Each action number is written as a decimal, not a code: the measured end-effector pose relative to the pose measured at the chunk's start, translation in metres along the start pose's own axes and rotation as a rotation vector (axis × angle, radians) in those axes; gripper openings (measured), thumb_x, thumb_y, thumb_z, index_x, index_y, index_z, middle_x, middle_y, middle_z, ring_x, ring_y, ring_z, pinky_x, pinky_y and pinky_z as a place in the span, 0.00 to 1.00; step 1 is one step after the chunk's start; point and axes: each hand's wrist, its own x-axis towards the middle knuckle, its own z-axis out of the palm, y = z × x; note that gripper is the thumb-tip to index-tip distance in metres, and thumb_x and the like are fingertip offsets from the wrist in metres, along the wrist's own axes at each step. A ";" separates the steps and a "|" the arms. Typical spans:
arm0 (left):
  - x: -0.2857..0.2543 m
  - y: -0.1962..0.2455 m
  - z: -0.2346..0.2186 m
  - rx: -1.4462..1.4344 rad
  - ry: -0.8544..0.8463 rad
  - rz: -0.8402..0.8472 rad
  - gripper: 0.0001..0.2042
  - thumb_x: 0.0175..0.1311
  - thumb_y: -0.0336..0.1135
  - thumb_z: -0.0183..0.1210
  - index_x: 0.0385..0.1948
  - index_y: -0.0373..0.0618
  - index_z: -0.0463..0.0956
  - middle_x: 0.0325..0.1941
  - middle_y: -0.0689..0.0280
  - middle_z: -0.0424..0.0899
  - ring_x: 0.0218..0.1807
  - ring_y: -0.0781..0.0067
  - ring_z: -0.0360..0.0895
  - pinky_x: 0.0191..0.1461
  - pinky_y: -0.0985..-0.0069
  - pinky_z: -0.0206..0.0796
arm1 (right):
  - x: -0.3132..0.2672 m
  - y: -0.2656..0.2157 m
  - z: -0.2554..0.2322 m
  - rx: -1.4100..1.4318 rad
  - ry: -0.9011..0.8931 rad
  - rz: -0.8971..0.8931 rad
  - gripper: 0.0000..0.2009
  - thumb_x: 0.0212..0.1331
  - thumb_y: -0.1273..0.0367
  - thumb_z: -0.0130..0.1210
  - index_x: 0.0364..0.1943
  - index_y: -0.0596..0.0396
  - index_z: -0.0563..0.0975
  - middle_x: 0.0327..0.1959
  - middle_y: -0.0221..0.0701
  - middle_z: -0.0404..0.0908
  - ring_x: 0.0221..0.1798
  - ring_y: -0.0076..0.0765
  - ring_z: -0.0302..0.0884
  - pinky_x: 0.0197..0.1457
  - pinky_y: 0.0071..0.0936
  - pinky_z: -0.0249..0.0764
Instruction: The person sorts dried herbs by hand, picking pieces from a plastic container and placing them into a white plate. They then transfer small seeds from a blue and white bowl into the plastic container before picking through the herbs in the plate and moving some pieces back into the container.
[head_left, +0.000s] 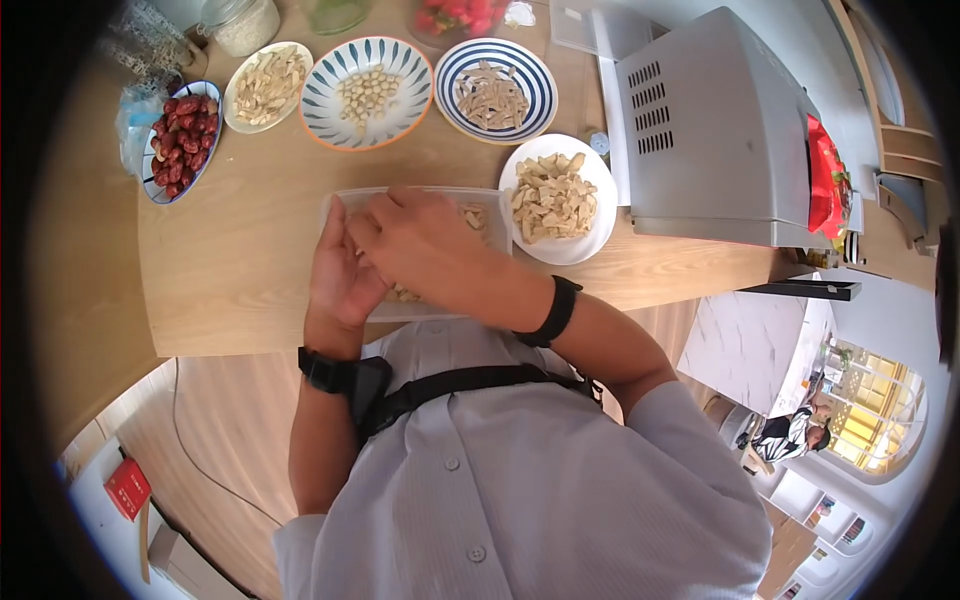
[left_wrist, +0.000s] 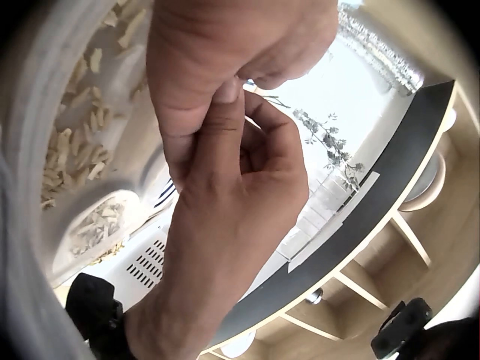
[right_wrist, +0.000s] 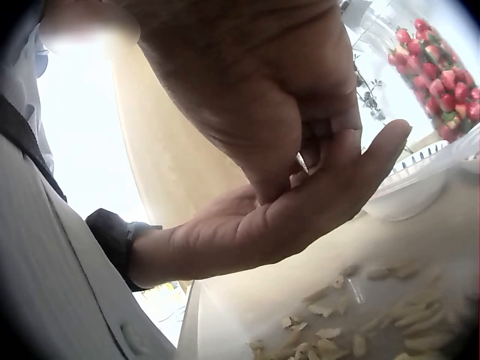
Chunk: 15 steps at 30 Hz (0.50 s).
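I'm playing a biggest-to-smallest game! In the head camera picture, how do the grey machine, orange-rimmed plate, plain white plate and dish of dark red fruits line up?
1. Grey machine, largest.
2. Orange-rimmed plate and plain white plate: too alike to rank.
3. Dish of dark red fruits, smallest.

1. The tabletop (head_left: 225, 265) before me is pale wood.
2. Near my side lies a clear tray (head_left: 490, 305) with pale slices.
3. Just beside it, to my right, a white plate (head_left: 607, 205) is heaped with slices.
4. Beyond, from left: a blue-rimmed dish (head_left: 209, 92) of red dates, a plate (head_left: 236, 122) of slices, a leaf-patterned plate (head_left: 333, 122), a striped plate (head_left: 543, 92).
5. Farther back stands a jar (head_left: 240, 25) of grains.
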 end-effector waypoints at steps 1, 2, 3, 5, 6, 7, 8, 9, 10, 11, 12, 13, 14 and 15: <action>0.000 -0.001 0.002 -0.004 0.019 0.003 0.30 0.84 0.60 0.36 0.58 0.40 0.76 0.57 0.60 0.84 0.61 0.66 0.80 0.67 0.64 0.73 | 0.000 0.002 -0.001 0.011 -0.005 -0.014 0.08 0.46 0.68 0.62 0.31 0.52 0.79 0.32 0.32 0.80 0.38 0.39 0.82 0.37 0.35 0.79; 0.001 -0.001 -0.003 -0.016 -0.037 -0.010 0.30 0.84 0.59 0.37 0.59 0.40 0.76 0.58 0.59 0.84 0.62 0.66 0.80 0.68 0.64 0.73 | -0.001 0.003 -0.001 0.022 -0.010 -0.019 0.08 0.47 0.69 0.62 0.32 0.53 0.79 0.32 0.32 0.80 0.38 0.39 0.82 0.37 0.34 0.80; 0.004 -0.001 -0.011 -0.028 -0.092 -0.022 0.29 0.84 0.59 0.37 0.59 0.40 0.75 0.59 0.59 0.83 0.63 0.65 0.80 0.69 0.63 0.72 | -0.003 0.005 0.001 0.033 -0.014 -0.023 0.08 0.47 0.69 0.62 0.32 0.53 0.79 0.33 0.33 0.80 0.38 0.39 0.82 0.36 0.34 0.80; 0.006 0.000 -0.013 -0.045 -0.160 -0.053 0.28 0.84 0.57 0.38 0.61 0.41 0.74 0.61 0.58 0.82 0.64 0.64 0.79 0.70 0.63 0.71 | -0.006 0.007 0.001 0.052 -0.034 -0.017 0.08 0.47 0.70 0.62 0.32 0.54 0.79 0.33 0.33 0.80 0.37 0.39 0.83 0.36 0.33 0.80; 0.005 -0.001 -0.012 -0.051 -0.168 -0.072 0.28 0.84 0.57 0.38 0.61 0.41 0.74 0.62 0.58 0.82 0.65 0.64 0.79 0.71 0.62 0.71 | -0.009 0.007 0.000 0.063 -0.052 -0.004 0.09 0.47 0.70 0.62 0.33 0.55 0.79 0.34 0.34 0.80 0.37 0.39 0.83 0.36 0.33 0.80; 0.005 -0.002 -0.011 -0.057 -0.175 -0.091 0.27 0.85 0.56 0.38 0.62 0.41 0.73 0.63 0.58 0.81 0.65 0.64 0.78 0.71 0.62 0.70 | -0.011 0.006 -0.001 0.075 -0.069 0.010 0.09 0.47 0.70 0.62 0.33 0.56 0.79 0.34 0.34 0.80 0.37 0.40 0.83 0.37 0.33 0.81; 0.007 -0.003 -0.014 -0.067 -0.214 -0.100 0.27 0.85 0.55 0.39 0.62 0.41 0.73 0.63 0.58 0.81 0.66 0.64 0.78 0.71 0.62 0.70 | -0.012 0.006 -0.002 0.062 -0.075 0.009 0.09 0.47 0.70 0.62 0.34 0.58 0.80 0.35 0.35 0.80 0.38 0.40 0.83 0.37 0.33 0.80; 0.009 -0.004 -0.019 -0.078 -0.249 -0.107 0.26 0.85 0.55 0.39 0.63 0.41 0.73 0.64 0.58 0.80 0.66 0.64 0.78 0.71 0.62 0.71 | -0.011 0.004 -0.002 0.053 -0.082 0.009 0.10 0.47 0.71 0.62 0.34 0.59 0.80 0.35 0.35 0.81 0.38 0.41 0.83 0.36 0.34 0.80; 0.010 -0.004 -0.022 -0.087 -0.285 -0.114 0.26 0.85 0.54 0.40 0.63 0.42 0.73 0.65 0.58 0.80 0.66 0.64 0.78 0.71 0.61 0.71 | -0.010 0.003 -0.004 0.044 -0.087 0.007 0.10 0.47 0.71 0.61 0.34 0.60 0.80 0.36 0.36 0.81 0.38 0.41 0.84 0.36 0.34 0.80; 0.010 -0.003 -0.024 -0.057 -0.268 -0.114 0.25 0.85 0.53 0.40 0.63 0.42 0.73 0.65 0.59 0.80 0.66 0.64 0.78 0.70 0.62 0.72 | -0.010 0.003 -0.007 0.044 -0.122 -0.004 0.11 0.47 0.71 0.61 0.35 0.60 0.80 0.37 0.37 0.81 0.39 0.42 0.84 0.37 0.34 0.81; 0.010 -0.003 -0.025 -0.027 -0.253 -0.113 0.24 0.85 0.53 0.40 0.63 0.43 0.73 0.64 0.60 0.80 0.66 0.65 0.78 0.69 0.63 0.72 | -0.010 0.004 -0.011 0.043 -0.156 -0.016 0.11 0.48 0.71 0.61 0.36 0.61 0.81 0.38 0.38 0.82 0.39 0.43 0.85 0.37 0.35 0.81; 0.010 -0.003 -0.025 0.002 -0.239 -0.110 0.23 0.85 0.52 0.41 0.63 0.44 0.73 0.64 0.60 0.81 0.66 0.65 0.78 0.68 0.63 0.73 | -0.011 0.005 -0.013 0.042 -0.192 -0.031 0.12 0.48 0.71 0.61 0.37 0.62 0.81 0.38 0.39 0.82 0.40 0.44 0.85 0.38 0.35 0.81; 0.010 -0.004 -0.025 0.047 -0.200 -0.086 0.21 0.85 0.50 0.42 0.62 0.45 0.74 0.62 0.61 0.81 0.64 0.65 0.79 0.67 0.64 0.74 | -0.012 0.005 -0.013 0.051 -0.206 -0.031 0.12 0.48 0.71 0.61 0.38 0.63 0.81 0.39 0.40 0.82 0.41 0.45 0.86 0.39 0.36 0.82; 0.010 -0.004 -0.025 0.091 -0.160 -0.062 0.19 0.84 0.47 0.43 0.61 0.46 0.74 0.61 0.62 0.82 0.63 0.65 0.80 0.65 0.64 0.75 | -0.012 0.006 -0.012 0.059 -0.219 -0.033 0.13 0.49 0.72 0.61 0.38 0.64 0.81 0.40 0.41 0.83 0.41 0.46 0.86 0.40 0.36 0.82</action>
